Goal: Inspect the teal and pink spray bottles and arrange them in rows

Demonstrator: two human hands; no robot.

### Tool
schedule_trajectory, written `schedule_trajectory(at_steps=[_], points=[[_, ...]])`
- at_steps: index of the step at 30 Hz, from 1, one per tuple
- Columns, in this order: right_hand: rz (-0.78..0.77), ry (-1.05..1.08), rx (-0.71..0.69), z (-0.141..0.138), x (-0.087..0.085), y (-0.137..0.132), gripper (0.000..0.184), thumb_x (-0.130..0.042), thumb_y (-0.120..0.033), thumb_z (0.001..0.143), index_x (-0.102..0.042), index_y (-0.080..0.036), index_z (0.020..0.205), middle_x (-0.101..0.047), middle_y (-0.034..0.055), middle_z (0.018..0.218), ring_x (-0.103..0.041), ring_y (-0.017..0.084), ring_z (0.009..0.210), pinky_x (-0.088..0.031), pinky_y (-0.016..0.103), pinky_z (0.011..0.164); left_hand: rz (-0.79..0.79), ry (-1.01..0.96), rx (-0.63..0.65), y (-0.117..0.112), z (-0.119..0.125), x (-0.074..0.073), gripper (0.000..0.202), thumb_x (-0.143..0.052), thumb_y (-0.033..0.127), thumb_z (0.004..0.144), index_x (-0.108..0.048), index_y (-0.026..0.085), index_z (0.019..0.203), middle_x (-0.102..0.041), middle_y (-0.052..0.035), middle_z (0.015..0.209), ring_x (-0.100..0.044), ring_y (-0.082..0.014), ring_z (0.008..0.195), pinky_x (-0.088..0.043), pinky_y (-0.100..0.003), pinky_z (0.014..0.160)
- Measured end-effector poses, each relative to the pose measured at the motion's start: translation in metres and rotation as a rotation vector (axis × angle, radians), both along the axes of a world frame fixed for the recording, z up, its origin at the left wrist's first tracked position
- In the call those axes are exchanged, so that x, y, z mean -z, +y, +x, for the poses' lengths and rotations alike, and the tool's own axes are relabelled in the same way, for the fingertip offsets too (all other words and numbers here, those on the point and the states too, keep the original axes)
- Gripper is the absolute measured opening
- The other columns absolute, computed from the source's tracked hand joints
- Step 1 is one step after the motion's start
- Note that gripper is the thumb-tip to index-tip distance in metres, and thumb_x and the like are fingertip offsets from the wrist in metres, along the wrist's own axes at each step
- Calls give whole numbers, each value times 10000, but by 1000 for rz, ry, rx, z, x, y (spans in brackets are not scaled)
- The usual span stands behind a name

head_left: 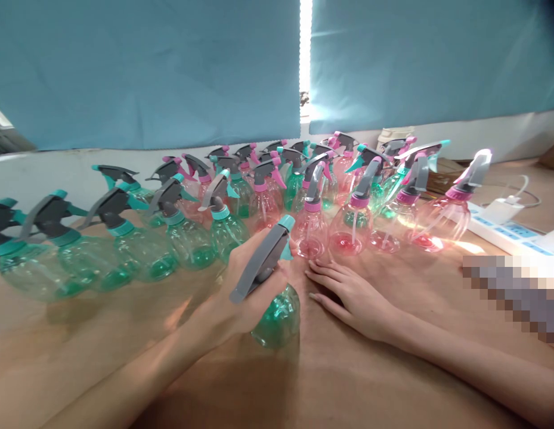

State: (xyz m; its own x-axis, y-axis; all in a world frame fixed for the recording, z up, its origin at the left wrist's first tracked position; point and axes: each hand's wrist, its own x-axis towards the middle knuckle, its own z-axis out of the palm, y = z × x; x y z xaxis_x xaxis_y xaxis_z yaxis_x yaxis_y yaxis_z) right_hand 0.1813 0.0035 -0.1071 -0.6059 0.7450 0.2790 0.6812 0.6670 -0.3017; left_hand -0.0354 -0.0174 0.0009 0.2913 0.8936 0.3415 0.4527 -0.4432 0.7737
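My left hand (250, 298) is closed around the neck of a green spray bottle (279, 319) with a grey and teal trigger head. The bottle stands on or just above the table, tilted a little; which of the two I cannot tell. My right hand (352, 298) lies flat on the table, palm down, fingers apart and holding nothing. Its fingertips are close to the base of a pink spray bottle (311, 232). Left of my left hand stands a row of green spray bottles, the nearest being a green spray bottle (227, 232).
Several more pink and green spray bottles crowd the back of the wooden table (339, 381). At the right lie a white power strip (504, 229) with a plugged-in charger (503, 208) and a pixelated object (518, 292). Blue curtains (146, 71) hang behind.
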Motion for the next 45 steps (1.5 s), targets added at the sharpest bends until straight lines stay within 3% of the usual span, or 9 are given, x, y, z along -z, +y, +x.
schedule_trajectory(at_steps=[5, 13, 20, 27, 38, 45], points=[[-10, -8, 2, 0, -1, 0, 472, -407, -379, 980, -533, -115, 1350, -527, 100, 1417, -454, 271, 1333, -385, 486, 1108, -18, -51, 73, 1, -3, 4, 84, -494, 186, 801, -539, 227, 858, -384, 62, 622, -315, -101, 483, -257, -248, 456], [-9, 15, -6, 0, 1, 0, 455, -436, -366, 970, -552, -114, 1331, -552, 105, 1394, -469, 269, 1320, -399, 480, 1101, 51, -41, 46, 2, -2, 3, 90, -512, 184, 803, -442, 237, 785, -413, 46, 701, -398, -111, 546, -352, -246, 510], [4, 39, -8, 0, 1, 0, 450, -465, -356, 958, -554, -113, 1326, -559, 123, 1383, -480, 277, 1311, -398, 495, 1098, 79, -23, 24, 2, 3, 5, 124, -492, 200, 824, -394, 246, 762, -400, 55, 673, -391, -112, 508, -341, -262, 488], [-8, 5, -1, 0, -1, 0, 461, -432, -367, 971, -546, -109, 1335, -543, 107, 1402, -470, 269, 1319, -395, 481, 1102, 75, -27, -7, -3, 7, 2, 118, -476, 190, 837, -399, 249, 769, -457, 51, 686, -428, -120, 516, -362, -271, 496], [-4, 70, -16, 1, 1, 1, 435, -477, -353, 951, -561, -141, 1322, -566, 120, 1376, -490, 281, 1302, -410, 509, 1083, 103, 2, -8, 3, 2, 6, 116, -508, 229, 799, -414, 249, 735, -405, 45, 641, -425, -134, 533, -362, -274, 488], [1, 90, -8, 1, 1, 0, 421, -498, -345, 942, -574, -156, 1311, -582, 115, 1359, -499, 281, 1293, -415, 508, 1079, 85, 39, -26, 3, 1, 4, 118, -505, 226, 811, -414, 240, 737, -487, 36, 697, -476, -133, 574, -381, -271, 517]])
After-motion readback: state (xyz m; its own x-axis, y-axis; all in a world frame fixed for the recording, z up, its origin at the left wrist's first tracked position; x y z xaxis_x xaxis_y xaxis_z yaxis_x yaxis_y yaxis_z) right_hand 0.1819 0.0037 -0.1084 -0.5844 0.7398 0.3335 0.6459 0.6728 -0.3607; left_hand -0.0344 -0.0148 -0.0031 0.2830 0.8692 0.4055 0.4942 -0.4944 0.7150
